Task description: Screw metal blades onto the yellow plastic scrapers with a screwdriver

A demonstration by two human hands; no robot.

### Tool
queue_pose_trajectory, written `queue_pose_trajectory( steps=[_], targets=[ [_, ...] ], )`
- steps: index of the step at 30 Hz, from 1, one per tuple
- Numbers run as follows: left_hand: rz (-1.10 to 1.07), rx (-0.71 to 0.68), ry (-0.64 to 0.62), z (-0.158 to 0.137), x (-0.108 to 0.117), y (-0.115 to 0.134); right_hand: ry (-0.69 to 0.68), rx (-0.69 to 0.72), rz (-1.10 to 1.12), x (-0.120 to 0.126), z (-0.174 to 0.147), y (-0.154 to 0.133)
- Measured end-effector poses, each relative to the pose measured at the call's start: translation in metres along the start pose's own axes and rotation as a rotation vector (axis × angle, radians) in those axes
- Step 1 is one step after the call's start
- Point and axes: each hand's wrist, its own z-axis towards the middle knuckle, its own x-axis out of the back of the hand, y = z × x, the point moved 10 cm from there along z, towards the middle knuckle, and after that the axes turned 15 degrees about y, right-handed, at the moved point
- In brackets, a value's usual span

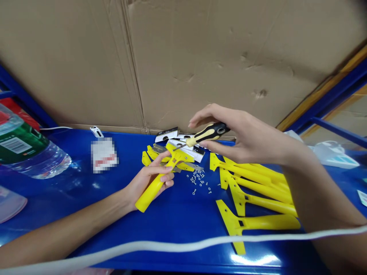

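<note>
My left hand [146, 178] is closed around the handle of a yellow plastic scraper [150, 193], its wide head tilted up and away from me. In my right hand [243, 133] is a screwdriver [205, 134] with a cream-and-black handle, thumb beneath and fingers over it. The screwdriver's tip meets the left part of the scraper head, at or near a hole; the exact contact is too small to make out. Behind the held scraper lie more yellow head pieces [146, 158] and metal blades [197, 167]. Small screws and nuts [194, 192] are scattered just right of my left hand.
Several yellow scrapers [263, 222] lie on the blue surface [177, 236] at right. White-and-black packets [166, 134] rest by the cardboard wall [215, 57]. A large bottle [23, 147] lies at left, near a blurred white pack [104, 154]. A white cable [172, 246] crosses the front.
</note>
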Motion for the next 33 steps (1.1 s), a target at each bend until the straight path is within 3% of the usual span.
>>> queue_pose_trajectory(
  steps=[5,33],
  targets=[
    [0.012,0.001,0.001,-0.0014,-0.0014,-0.0002,0.051,0.003,-0.030,0.0037,0.0013,0.0020],
    [-0.017,0.023,0.034,-0.0003,0.0001,-0.0017,0.040,0.029,-0.029,-0.0047,0.0015,0.0060]
  ],
)
